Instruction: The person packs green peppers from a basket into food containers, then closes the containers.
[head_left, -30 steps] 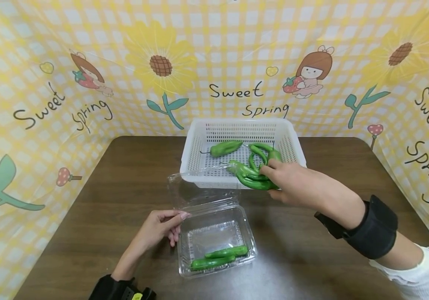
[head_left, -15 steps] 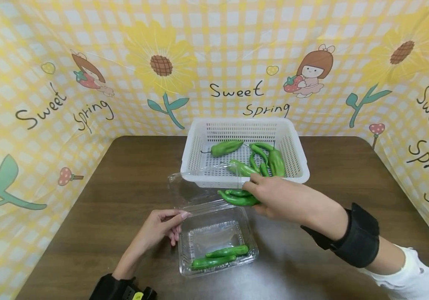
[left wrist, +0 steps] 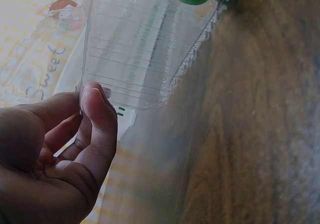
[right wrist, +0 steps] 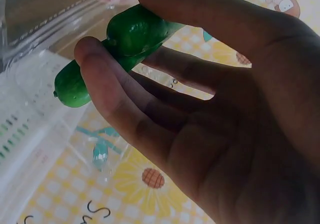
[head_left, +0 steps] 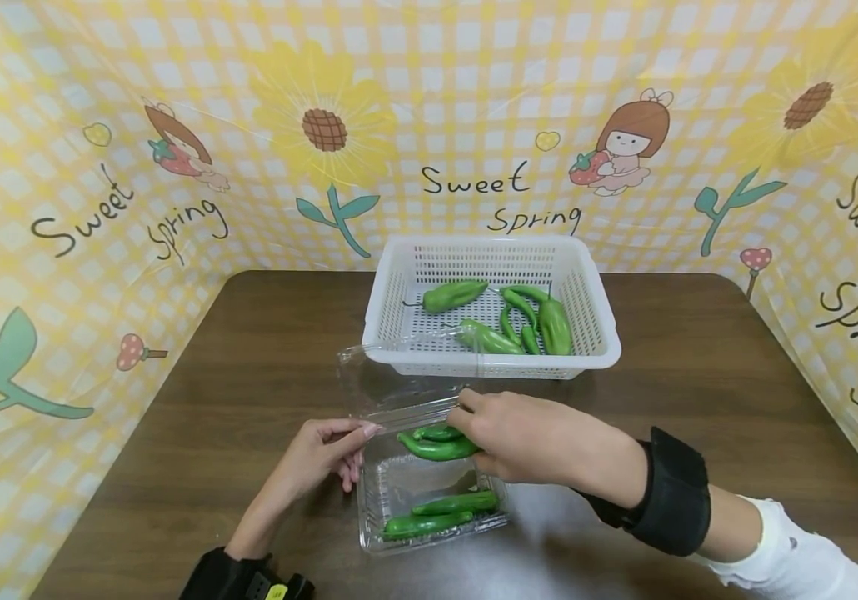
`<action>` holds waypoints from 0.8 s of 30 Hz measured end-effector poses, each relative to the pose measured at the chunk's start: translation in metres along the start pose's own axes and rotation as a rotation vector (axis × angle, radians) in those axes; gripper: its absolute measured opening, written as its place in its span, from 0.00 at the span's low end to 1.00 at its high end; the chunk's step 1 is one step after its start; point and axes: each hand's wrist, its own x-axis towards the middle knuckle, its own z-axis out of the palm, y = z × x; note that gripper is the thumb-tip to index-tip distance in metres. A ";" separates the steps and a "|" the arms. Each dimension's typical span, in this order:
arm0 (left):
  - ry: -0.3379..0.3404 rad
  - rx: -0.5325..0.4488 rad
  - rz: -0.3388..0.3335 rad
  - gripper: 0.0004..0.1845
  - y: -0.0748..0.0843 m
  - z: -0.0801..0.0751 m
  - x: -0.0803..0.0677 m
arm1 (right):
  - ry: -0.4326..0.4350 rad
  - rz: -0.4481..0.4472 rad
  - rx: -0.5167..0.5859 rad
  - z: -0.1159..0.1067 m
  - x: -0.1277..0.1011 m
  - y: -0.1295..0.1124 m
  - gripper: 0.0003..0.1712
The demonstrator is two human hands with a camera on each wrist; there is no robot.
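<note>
The right hand (head_left: 522, 435) pinches two peppers (head_left: 436, 450) over the clear box (head_left: 417, 479), covering their near ends in the head view; the left hand (head_left: 327, 450) pinches the box's edge. The see-through lid (head_left: 408, 387) shows only faintly.

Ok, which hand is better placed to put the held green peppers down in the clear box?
Probably the right hand: it holds the green peppers over the far part of the clear box. The left hand pinches the box's edge, so it seems better suited to steadying.
</note>
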 end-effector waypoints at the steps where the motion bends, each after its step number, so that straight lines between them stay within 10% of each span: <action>1: 0.000 0.001 0.000 0.18 0.000 0.000 0.000 | -0.004 -0.006 0.000 0.001 0.001 -0.002 0.13; 24: -0.004 -0.021 0.000 0.19 -0.002 -0.001 0.000 | -0.106 -0.040 -0.042 0.026 0.028 -0.014 0.17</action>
